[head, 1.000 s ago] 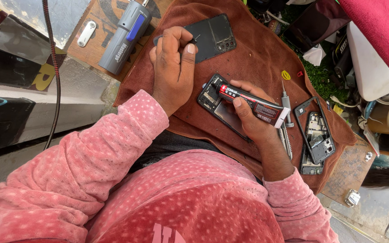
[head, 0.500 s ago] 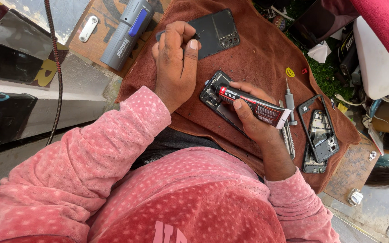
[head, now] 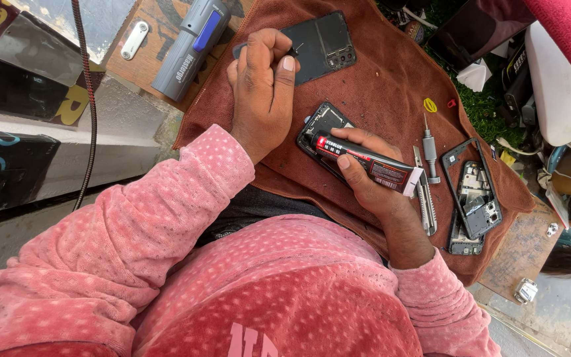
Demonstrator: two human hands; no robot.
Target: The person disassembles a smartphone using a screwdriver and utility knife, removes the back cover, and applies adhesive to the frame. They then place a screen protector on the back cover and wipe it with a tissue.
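My left hand (head: 262, 92) is closed, pinching a small dark piece (head: 292, 51) at the edge of a black phone back cover (head: 322, 45) that lies on a brown cloth (head: 378, 86). My right hand (head: 371, 182) grips a black and red glue tube (head: 365, 162) with a white end. It holds the tube lying across an opened phone body (head: 322, 125), whose inner parts show beside my fingers.
A second opened phone frame (head: 474, 198) lies at the right of the cloth, with a screwdriver (head: 429, 149) and a utility knife (head: 424, 198) beside it. A grey and blue tool (head: 190, 46) rests on a wooden board at top left. A black cable (head: 87, 112) hangs down at left.
Both hands keep their holds and stay almost in place. The view has shifted slightly.
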